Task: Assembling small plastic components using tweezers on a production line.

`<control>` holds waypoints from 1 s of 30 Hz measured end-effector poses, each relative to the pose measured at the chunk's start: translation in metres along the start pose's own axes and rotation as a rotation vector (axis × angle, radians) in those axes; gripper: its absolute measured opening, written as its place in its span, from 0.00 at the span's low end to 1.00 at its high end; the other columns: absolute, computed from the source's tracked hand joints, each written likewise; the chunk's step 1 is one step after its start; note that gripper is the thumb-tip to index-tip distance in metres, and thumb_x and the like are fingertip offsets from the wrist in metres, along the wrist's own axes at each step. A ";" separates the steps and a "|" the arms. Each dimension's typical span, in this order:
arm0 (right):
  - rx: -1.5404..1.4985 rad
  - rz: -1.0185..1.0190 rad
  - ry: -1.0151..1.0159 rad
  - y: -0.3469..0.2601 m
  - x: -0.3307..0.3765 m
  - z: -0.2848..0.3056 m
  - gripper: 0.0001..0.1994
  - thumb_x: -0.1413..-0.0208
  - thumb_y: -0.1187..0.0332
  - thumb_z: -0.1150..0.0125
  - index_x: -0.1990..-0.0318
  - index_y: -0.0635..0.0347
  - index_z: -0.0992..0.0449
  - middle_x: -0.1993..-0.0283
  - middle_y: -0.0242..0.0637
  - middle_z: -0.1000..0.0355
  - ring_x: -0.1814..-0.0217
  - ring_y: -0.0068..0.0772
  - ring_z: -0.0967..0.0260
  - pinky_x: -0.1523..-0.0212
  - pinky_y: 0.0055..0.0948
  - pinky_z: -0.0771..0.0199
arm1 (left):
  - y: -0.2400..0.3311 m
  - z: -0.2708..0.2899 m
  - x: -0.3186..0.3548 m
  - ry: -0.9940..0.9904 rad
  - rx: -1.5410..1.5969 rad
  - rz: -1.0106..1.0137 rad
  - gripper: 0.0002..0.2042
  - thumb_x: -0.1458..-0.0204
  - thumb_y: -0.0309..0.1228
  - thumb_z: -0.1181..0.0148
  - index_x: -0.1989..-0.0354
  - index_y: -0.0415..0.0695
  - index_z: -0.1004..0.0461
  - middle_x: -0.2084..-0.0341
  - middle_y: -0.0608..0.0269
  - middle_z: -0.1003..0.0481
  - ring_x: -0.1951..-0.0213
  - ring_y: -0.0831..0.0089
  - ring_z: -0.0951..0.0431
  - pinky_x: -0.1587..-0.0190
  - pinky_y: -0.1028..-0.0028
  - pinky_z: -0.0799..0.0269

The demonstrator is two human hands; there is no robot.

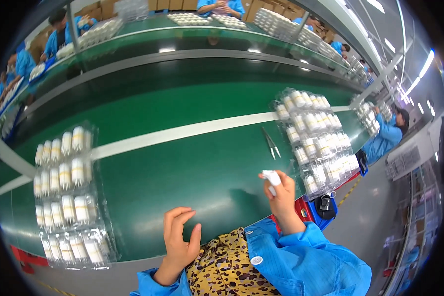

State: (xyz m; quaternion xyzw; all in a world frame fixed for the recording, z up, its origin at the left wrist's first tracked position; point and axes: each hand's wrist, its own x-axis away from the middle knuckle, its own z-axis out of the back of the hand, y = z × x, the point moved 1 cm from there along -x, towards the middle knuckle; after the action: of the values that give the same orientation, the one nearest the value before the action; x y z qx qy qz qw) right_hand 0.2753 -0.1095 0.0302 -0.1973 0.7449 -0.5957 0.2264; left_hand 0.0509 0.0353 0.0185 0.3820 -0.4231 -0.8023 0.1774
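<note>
My right hand (282, 197) is raised over the near edge of the green conveyor belt (182, 163) and is shut on a small white cylindrical part (272, 178). My left hand (179, 237) rests at the belt's near edge, fingers apart and holding nothing. A clear plastic tray (315, 140) filled with several white parts lies just right of my right hand. Another clear tray (66, 197) with several white parts lies to the left of my left hand. Metal tweezers (271, 143) lie on the belt beyond my right hand.
A white stripe (182, 132) runs along the belt. Beyond it a raised green shelf (182, 37) carries more white trays. People in blue coats work at the far side and to the right (387, 135). Grey floor lies at the lower right.
</note>
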 end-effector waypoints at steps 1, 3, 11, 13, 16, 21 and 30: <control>0.053 0.055 0.040 -0.009 0.003 0.018 0.10 0.43 0.68 0.45 0.61 0.67 0.24 0.72 0.33 0.28 0.84 0.14 0.45 0.83 0.17 0.48 | 0.004 -0.008 -0.009 -0.015 -0.004 -0.012 0.14 0.56 0.19 0.42 0.58 0.36 0.30 0.60 0.50 0.31 0.59 0.59 0.30 0.60 0.69 0.32; 0.207 0.245 0.134 -0.034 0.011 0.052 0.10 0.44 0.68 0.44 0.61 0.67 0.24 0.70 0.34 0.27 0.81 0.13 0.43 0.80 0.16 0.45 | 0.013 -0.024 -0.026 -0.168 0.149 0.107 0.16 0.55 0.21 0.41 0.56 0.38 0.30 0.59 0.52 0.31 0.59 0.62 0.29 0.60 0.70 0.33; 0.442 0.584 1.085 -0.087 0.005 0.266 0.09 0.44 0.69 0.47 0.59 0.63 0.24 0.82 0.20 0.47 0.81 0.10 0.55 0.80 0.14 0.57 | 0.024 -0.162 -0.151 -0.626 0.177 -0.032 0.20 0.52 0.25 0.40 0.48 0.41 0.33 0.57 0.58 0.32 0.57 0.69 0.31 0.59 0.74 0.31; 0.413 0.618 1.122 -0.065 0.006 0.352 0.10 0.41 0.66 0.46 0.58 0.61 0.28 0.84 0.19 0.45 0.84 0.10 0.51 0.85 0.14 0.57 | 0.017 -0.222 -0.178 -0.591 0.255 -0.026 0.22 0.52 0.30 0.39 0.47 0.39 0.34 0.56 0.55 0.34 0.59 0.67 0.30 0.61 0.73 0.31; 0.172 0.339 1.375 -0.035 -0.007 0.417 0.12 0.42 0.57 0.47 0.63 0.57 0.29 0.84 0.21 0.44 0.86 0.12 0.48 0.88 0.16 0.56 | 0.021 -0.307 -0.209 -0.471 0.266 0.107 0.28 0.51 0.36 0.38 0.43 0.35 0.37 0.53 0.52 0.37 0.52 0.63 0.35 0.56 0.72 0.32; -0.083 0.161 1.158 -0.032 -0.033 0.416 0.16 0.44 0.51 0.46 0.71 0.53 0.32 0.85 0.22 0.45 0.89 0.11 0.52 0.90 0.17 0.58 | 0.027 -0.380 -0.232 -0.389 0.153 0.254 0.39 0.52 0.47 0.40 0.38 0.32 0.46 0.36 0.46 0.51 0.35 0.53 0.55 0.36 0.64 0.54; 0.040 0.499 1.089 -0.056 -0.045 0.397 0.08 0.45 0.68 0.40 0.60 0.59 0.29 0.78 0.22 0.35 0.81 0.09 0.44 0.82 0.13 0.47 | 0.048 -0.395 -0.245 -0.426 0.367 0.394 0.43 0.57 0.31 0.38 0.33 0.38 0.57 0.37 0.42 0.52 0.34 0.53 0.56 0.37 0.58 0.52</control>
State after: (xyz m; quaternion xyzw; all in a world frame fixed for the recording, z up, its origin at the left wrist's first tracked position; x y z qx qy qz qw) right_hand 0.5410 -0.4127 0.0150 0.3215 0.7664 -0.5538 -0.0512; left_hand 0.5086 -0.0579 0.0324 0.1422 -0.6534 -0.7251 0.1648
